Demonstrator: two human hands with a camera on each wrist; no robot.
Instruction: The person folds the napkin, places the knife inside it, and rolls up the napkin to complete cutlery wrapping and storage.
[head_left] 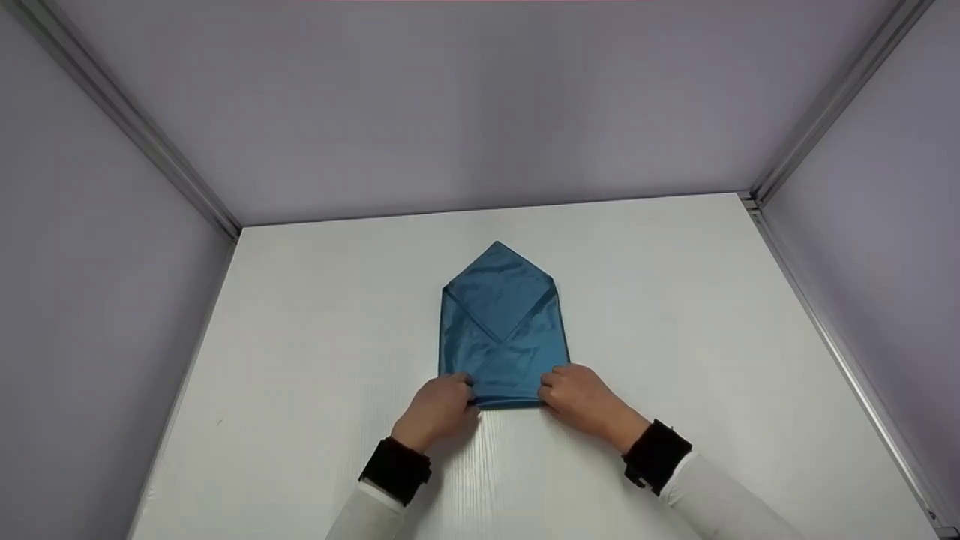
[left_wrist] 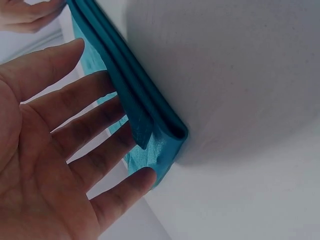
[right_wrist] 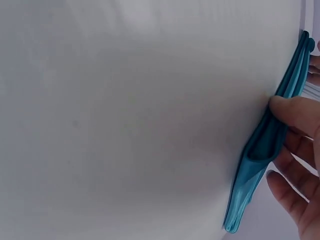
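Both hands hold the folded blue cloth (head_left: pixel 501 330) at its near corners on the white table (head_left: pixel 675 315). The left hand (head_left: pixel 437 409) has fingers under the edge, and the right hand (head_left: pixel 581 394) seems to pinch it; no writing shows.

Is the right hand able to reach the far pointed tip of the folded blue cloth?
Probably yes: the right hand holds the near edge of the shiny folded blue cloth, and nothing stands between it and the tip.

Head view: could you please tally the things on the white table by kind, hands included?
Blue folded cloth: 1
Hands, left hand and right hand, each at a near corner of the cloth: 2
Total: 3
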